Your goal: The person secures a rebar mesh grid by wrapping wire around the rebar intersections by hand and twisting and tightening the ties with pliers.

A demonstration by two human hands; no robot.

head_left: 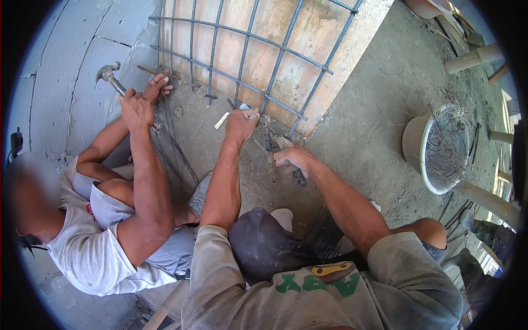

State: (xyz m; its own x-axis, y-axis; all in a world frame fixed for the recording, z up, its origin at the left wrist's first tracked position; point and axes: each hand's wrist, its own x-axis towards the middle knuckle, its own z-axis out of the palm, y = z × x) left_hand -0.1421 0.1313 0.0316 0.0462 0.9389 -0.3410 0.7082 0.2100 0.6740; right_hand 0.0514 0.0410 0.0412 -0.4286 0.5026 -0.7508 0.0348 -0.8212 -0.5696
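Observation:
My left hand (240, 125) is closed beside the bottom edge of a rebar grid (247, 34). A small pale piece shows at its fingertips, too hidden to name. Lower and to the right, my right hand (297, 158) has its fingers curled around something greyish that I cannot make out, near the grid's lower corner. Close to its fingertips lies a thin rusty rod (273, 165), and a dark piece (298, 177) shows just below the hand. A small pale strip (221, 120) lies on the ground left of my left hand.
At left, a seated co-worker holds a hammer (111, 77) raised, the other hand by a rusty bar (157, 72). A plywood sheet (324, 33) lies behind the grid. To the right stand a bucket (410, 144) with tangled wire and several wooden posts (474, 58).

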